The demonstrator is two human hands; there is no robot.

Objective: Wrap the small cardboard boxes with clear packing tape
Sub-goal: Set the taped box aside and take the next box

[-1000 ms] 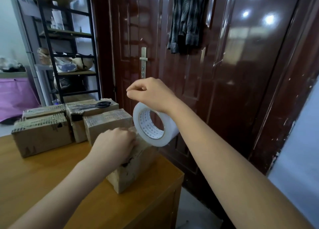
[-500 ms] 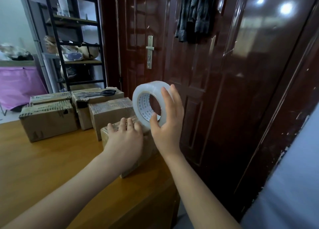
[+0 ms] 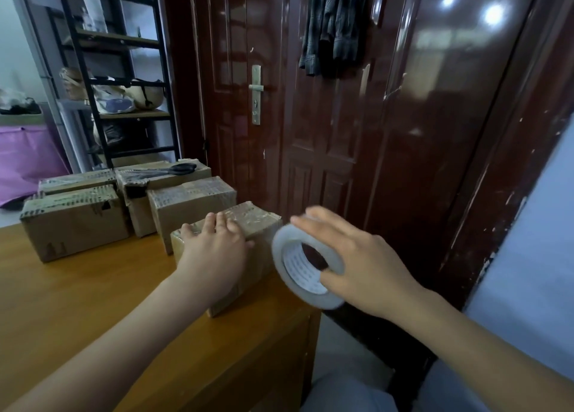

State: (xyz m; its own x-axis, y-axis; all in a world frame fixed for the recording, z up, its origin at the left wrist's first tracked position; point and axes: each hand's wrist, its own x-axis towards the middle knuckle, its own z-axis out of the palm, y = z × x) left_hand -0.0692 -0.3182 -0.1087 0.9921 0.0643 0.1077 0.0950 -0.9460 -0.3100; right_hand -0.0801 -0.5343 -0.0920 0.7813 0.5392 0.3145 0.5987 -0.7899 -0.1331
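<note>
Head view: taping pass beside the small brown cardboard box [image 3: 248, 240] at the right end of the orange-brown wooden table [image 3: 93, 303]
The left hand [image 3: 214, 250] presses flat, fingers straight, on the box top; the right hand [image 3: 363, 268] pinches the white roll of clear packing tape [image 3: 306, 267], thumb in the core, just right of the box past the table edge. Likely faults: the box sliding towards the edge under tape pull; the strip creasing if pulled at a slant

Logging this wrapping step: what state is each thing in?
Nearest brown cardboard box: on wooden table, taped.
Left hand: flat on it.
Clear packing tape roll: off the table, beside box.
Right hand: grips roll.
Black scissors: closed, atop rear box.
</note>
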